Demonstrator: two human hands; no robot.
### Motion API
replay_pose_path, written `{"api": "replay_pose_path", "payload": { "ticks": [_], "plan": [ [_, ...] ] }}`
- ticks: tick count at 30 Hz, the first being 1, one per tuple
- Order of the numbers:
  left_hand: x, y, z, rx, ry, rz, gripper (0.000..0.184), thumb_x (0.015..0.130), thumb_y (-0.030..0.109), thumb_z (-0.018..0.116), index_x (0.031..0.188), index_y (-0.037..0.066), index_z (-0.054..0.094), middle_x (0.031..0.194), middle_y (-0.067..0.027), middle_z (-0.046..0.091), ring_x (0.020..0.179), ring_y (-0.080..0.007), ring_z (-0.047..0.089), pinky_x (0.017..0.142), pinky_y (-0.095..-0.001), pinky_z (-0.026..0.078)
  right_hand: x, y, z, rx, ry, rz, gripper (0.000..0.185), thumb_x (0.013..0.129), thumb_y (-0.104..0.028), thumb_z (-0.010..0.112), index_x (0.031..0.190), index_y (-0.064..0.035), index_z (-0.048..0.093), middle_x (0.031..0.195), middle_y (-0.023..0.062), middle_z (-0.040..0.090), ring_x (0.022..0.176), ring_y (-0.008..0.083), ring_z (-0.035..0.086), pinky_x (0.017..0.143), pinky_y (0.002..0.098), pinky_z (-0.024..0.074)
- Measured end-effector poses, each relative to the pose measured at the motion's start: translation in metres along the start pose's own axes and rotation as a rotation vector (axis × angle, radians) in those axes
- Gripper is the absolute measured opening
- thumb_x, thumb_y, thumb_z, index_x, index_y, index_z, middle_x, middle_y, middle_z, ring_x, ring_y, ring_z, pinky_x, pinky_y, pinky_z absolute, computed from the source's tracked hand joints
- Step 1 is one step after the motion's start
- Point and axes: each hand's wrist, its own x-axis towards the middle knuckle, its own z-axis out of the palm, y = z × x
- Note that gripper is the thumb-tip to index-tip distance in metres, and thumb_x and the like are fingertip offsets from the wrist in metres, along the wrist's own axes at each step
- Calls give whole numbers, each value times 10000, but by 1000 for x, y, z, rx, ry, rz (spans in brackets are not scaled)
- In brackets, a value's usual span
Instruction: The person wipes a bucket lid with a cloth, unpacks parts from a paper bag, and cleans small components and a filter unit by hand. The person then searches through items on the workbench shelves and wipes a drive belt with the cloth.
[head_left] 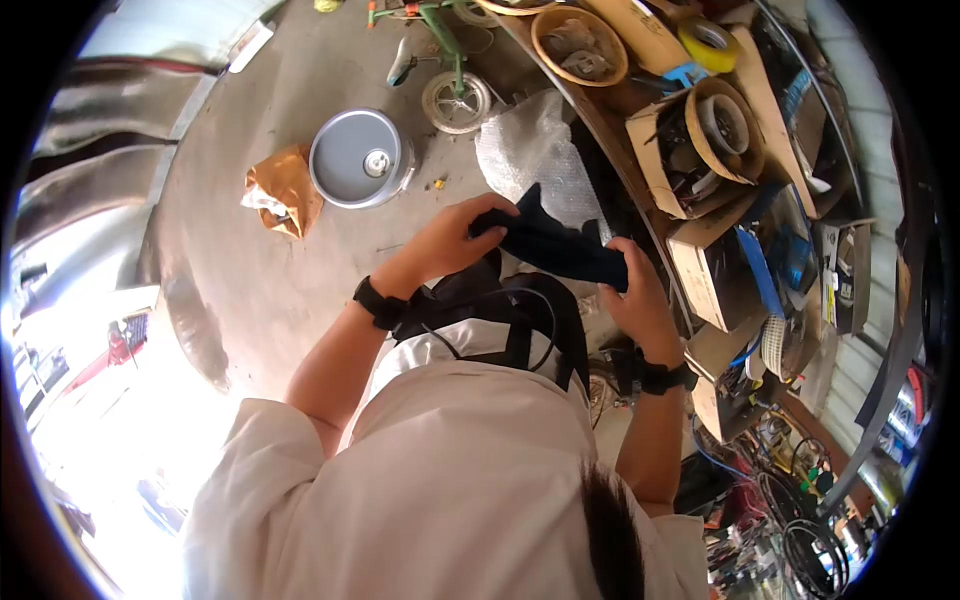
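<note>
A dark, nearly black cloth is stretched between my two hands in front of my waist. My left hand pinches its left end between thumb and fingers. At the cloth's right end, my right hand grips the edge, thumb and fingers closed on it. One corner of the fabric sticks up near the middle. Black bands circle both wrists. Behind the cloth, a sheet of bubble wrap hangs or lies beside the shelf edge.
A grey bucket stands on the concrete floor beside a brown paper bag. Beyond is a small green bicycle. Along the right, a wooden shelf holds cardboard boxes, a round basket and yellow tape. Cables lie tangled lower right.
</note>
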Motion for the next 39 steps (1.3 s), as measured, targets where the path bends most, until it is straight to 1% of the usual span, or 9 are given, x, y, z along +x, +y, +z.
{"api": "replay_pose_path", "payload": {
  "ticks": [6, 14, 19, 21, 26, 29, 32, 35, 39],
  "plan": [
    [-43, -17, 4, -166, 45, -20, 336, 847, 119, 653, 1156, 86, 523, 1047, -75, 613, 930, -180, 589, 823, -311, 465, 22, 12, 45, -202, 190, -55, 449, 729, 1, 656, 1147, -70, 509, 1046, 181, 531, 1018, 398, 511, 862, 447, 431],
    [-92, -64, 32, -18, 129, -30, 366, 803, 117, 666, 1140, 46, 540, 1029, -162, 598, 930, -311, 600, 820, -357, 467, 50, 71, 160, -167, -8, -51, 358, 701, 35, 596, 1045, -22, 513, 1006, 233, 604, 969, 419, 544, 837, 446, 439],
    [-119, -120, -13, -301, 240, -434, 435, 772, 181, 729, 1140, 49, 539, 1004, -120, 606, 970, -226, 584, 872, -328, 449, 73, 27, 204, 170, -268, 244, 361, 736, -19, 636, 1067, -10, 493, 986, 215, 625, 976, 358, 610, 828, 382, 467],
    [-126, -163, -28, -203, 420, -318, 524, 744, 201, 765, 1182, 71, 509, 1086, -138, 563, 1053, -214, 533, 937, -331, 419, 88, -2, 211, 119, -403, 256, 383, 748, -56, 660, 1086, -5, 486, 1005, 219, 630, 986, 359, 612, 828, 386, 469],
    [-140, -252, -90, 37, 318, -285, 696, 569, 127, 844, 1175, 112, 502, 1253, -150, 370, 1128, -346, 484, 978, -381, 422, 137, -51, 260, 35, -478, 84, 503, 773, -182, 709, 1208, -92, 473, 910, 195, 641, 849, 331, 640, 763, 341, 492],
    [-141, -306, -126, 379, 42, -444, 282, 704, 149, 716, 976, 96, 663, 1239, -116, 466, 1186, -333, 449, 945, -399, 435, 192, -95, 294, 52, -814, -44, 499, 714, -198, 765, 1154, -109, 549, 1071, 204, 623, 1046, 351, 582, 892, 389, 454],
    [-141, -330, -187, 522, 173, -513, 233, 724, 145, 646, 948, 99, 686, 1297, -72, 486, 1237, -289, 409, 1049, -515, 289, 251, -113, 344, -243, -864, -200, 363, 717, -196, 751, 1053, -110, 644, 1017, 180, 608, 966, 360, 584, 831, 419, 471],
    [-126, -377, -243, 825, 423, -448, 237, 730, 161, 614, 943, 88, 687, 1213, -87, 531, 1257, -265, 402, 1083, -505, 241, 322, -160, 389, -316, -698, -357, 220, 755, -191, 715, 933, -69, 671, 964, 167, 611, 919, 357, 587, 759, 417, 489],
    [-94, -429, -311, 824, 661, -449, 252, 730, 109, 596, 962, 23, 645, 1204, -107, 531, 1269, -283, 394, 1091, -480, 260, 421, -180, 461, -563, -645, -609, 177, 769, -215, 684, 888, -84, 675, 1045, 120, 591, 938, 310, 584, 906, 451, 417]
  ]
}}
